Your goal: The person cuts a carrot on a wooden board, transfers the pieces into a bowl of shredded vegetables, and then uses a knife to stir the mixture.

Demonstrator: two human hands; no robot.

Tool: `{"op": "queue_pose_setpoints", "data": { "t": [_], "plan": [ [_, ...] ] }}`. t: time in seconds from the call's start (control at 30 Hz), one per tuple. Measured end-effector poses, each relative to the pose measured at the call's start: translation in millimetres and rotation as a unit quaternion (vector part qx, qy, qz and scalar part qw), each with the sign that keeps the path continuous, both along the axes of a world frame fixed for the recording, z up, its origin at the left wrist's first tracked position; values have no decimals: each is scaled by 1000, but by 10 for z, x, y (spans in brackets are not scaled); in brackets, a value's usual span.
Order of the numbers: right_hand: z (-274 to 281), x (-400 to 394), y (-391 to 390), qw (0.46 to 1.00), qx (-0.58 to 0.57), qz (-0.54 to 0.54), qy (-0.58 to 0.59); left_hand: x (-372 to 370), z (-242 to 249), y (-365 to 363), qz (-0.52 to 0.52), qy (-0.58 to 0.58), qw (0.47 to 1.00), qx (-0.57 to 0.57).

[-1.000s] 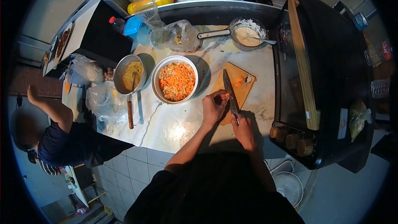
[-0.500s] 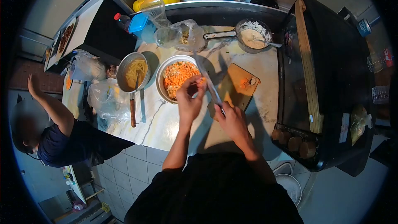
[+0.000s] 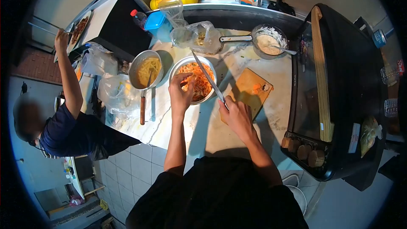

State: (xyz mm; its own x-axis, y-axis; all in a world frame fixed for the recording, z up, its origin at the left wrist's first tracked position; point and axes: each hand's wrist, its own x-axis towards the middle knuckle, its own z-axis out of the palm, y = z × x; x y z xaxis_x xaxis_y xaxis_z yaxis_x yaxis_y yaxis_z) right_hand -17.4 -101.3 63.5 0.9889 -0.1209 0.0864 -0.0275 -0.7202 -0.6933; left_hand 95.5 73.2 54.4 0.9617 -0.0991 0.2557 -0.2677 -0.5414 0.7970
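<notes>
My left hand is over the metal bowl, its fingers curved and apart above the shredded carrot mix. I see nothing between them. My right hand grips a knife, whose long blade slants up and left across the bowl's right side. Beside that hand lies a wooden cutting board with a few orange carrot pieces on it.
Left of the bowl stands a saucepan holding pale strips. Behind are a plastic bag and a pan of batter with a spoon. A black oven bounds the right. Another person reaches toward a tray at left.
My left hand has moved left over the bowl, and its pinch on an orange piece has loosened. The knife tilts further left. The other person's arm is now raised with a utensil.
</notes>
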Motion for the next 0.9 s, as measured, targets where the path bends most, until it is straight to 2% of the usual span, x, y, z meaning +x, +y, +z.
{"op": "queue_pose_setpoints", "data": {
  "t": [0.07,0.1,0.2,0.27,0.33,0.4,0.47,0.53,0.57,0.7,0.77,0.87,0.9],
  "plan": [
    [6,-26,-32,1000,-1,-7,15,-51,72,-96,-8,13,1000,2],
    [4,-43,-58,1000,-1,-8,14,-86,108,-153,-14,39,998,-44],
    [-10,-95,-143,1000,17,-22,6,-161,188,-261,-45,5,999,-6],
    [-13,-163,-253,992,102,-72,0,-194,226,-290,-56,10,998,9],
    [-103,-257,-367,990,111,-92,-6,-202,202,-312,-84,93,992,-14],
    [-179,-385,-470,987,121,-102,39,-275,228,-392,-103,95,990,-23],
    [-230,-515,-522,982,152,-106,28,-388,193,-509,-124,97,987,-31],
    [-273,-634,-543,979,148,-129,46,-545,83,-651,-190,160,962,-114],
    [-370,-698,-537,980,135,-145,24,-611,33,-717,-211,166,958,-98],
    [-488,-889,-564,975,130,-166,69,-703,-283,-987,-230,163,957,-68],
    [-548,-962,-559,972,120,-186,74,-683,-495,-1063,-233,54,970,-37],
    [-463,-970,-597,958,113,-230,126,-595,-528,-1220,-243,12,970,-6],
    [-465,-971,-624,958,111,-231,128,-582,-508,-1289,-236,34,971,-21]
  ]
}}
